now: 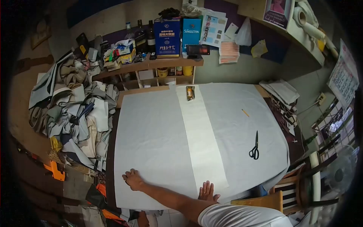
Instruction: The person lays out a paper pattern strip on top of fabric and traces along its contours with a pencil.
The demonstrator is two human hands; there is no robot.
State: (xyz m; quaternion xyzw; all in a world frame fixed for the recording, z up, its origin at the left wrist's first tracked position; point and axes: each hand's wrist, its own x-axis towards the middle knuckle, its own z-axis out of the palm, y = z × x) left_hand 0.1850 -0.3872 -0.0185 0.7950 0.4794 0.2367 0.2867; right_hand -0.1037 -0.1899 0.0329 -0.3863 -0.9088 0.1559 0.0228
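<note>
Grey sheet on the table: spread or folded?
Spread. The grey sheet lies broad and mostly flat across the table, with the white strip and scissors on top of it.

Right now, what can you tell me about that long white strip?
The white strip looks thin and smooth, perhaps paper or fabric. It lies flat on the grey sheet, running from the far edge toward the near one. A yellow-and-black tool sits on its far end; a hand rests at its near end.
</note>
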